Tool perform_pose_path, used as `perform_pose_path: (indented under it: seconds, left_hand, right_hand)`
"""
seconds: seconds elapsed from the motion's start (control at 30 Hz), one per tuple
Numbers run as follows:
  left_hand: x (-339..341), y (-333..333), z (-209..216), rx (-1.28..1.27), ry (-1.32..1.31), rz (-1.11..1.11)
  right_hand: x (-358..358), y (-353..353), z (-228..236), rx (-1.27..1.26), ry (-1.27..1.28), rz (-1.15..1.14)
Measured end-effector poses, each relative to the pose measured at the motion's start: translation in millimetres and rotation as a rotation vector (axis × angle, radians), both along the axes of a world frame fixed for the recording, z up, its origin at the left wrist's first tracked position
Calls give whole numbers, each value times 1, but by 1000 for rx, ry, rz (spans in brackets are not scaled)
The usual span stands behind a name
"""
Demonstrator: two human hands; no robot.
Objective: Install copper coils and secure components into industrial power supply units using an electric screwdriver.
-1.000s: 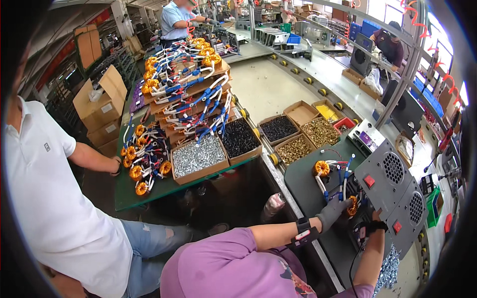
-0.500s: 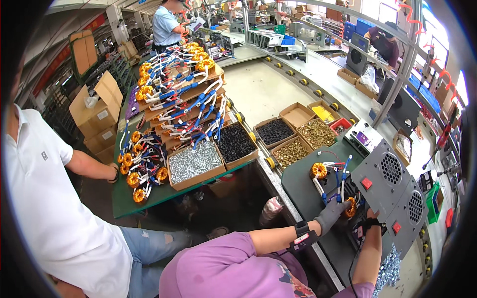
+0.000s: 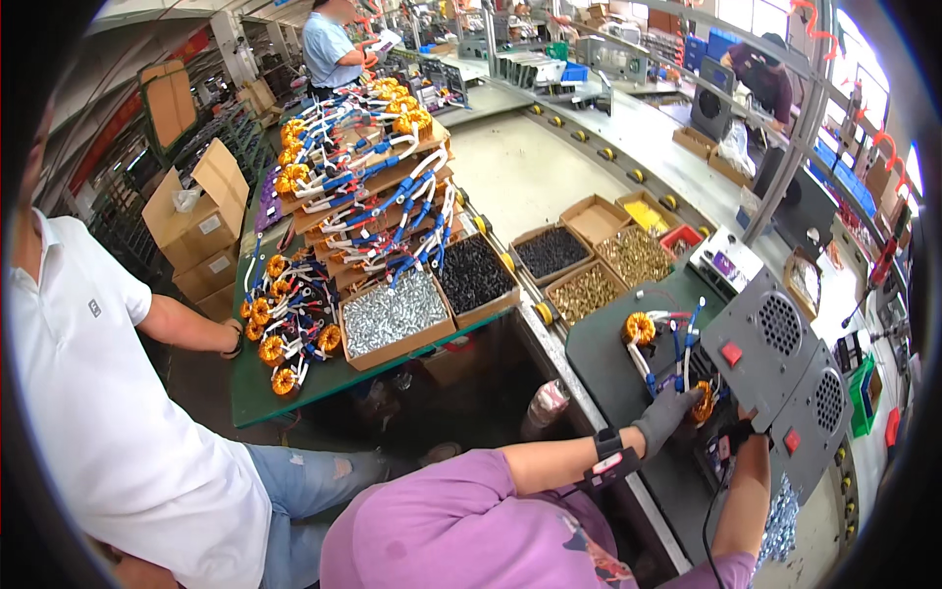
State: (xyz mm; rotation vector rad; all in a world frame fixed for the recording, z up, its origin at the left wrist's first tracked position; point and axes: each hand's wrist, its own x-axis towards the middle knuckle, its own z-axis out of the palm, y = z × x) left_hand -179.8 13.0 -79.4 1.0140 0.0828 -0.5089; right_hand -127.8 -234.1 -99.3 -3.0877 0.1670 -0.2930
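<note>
My left hand [image 3: 667, 417], in a grey glove, has its fingers closed against a copper-wound ring coil [image 3: 703, 401] among the parts on the dark green work surface. A second ring coil [image 3: 639, 328], with white and blue-sleeved leads, lies farther off to the left. My right hand [image 3: 748, 429] reaches in beside a grey metal panel [image 3: 760, 329] with a round vent and a red switch. Its fingers are mostly hidden by a similar grey panel [image 3: 820, 412]. A dark strap and a cable run at the right wrist.
Boxes of silver screws [image 3: 394, 319], black fasteners [image 3: 475, 280] and brass-coloured parts [image 3: 586, 292] stand left and ahead. Wired coils [image 3: 368, 177] are stacked beyond. A person in a white shirt [image 3: 118, 393] stands at the left. Loose bluish screws [image 3: 780, 520] lie at lower right.
The whole view has shifted slightly. My left hand stays at the same coil, and my right hand stays beside the panel, with little visible movement of either.
</note>
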Motion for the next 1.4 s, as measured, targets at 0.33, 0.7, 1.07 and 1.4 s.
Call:
perform_pose_path:
  seconds: [0.33, 0.7, 1.07, 1.4]
  left_hand:
    - [-8, 21, 25, -155, 84, -91]
    - [26, 158, 25, 653, -752, 148]
    - [116, 128, 23, 1451, -1474, -467]
    - [24, 267, 69, -40, -318, 177]
  right_hand:
    - [-7, -5, 2, -1, 17, -2]
    - [-39, 23, 31, 14, 27, 84]
    - [-165, 66, 88, 1282, 11, -11]
    - [-180, 114, 110, 1499, 36, -69]
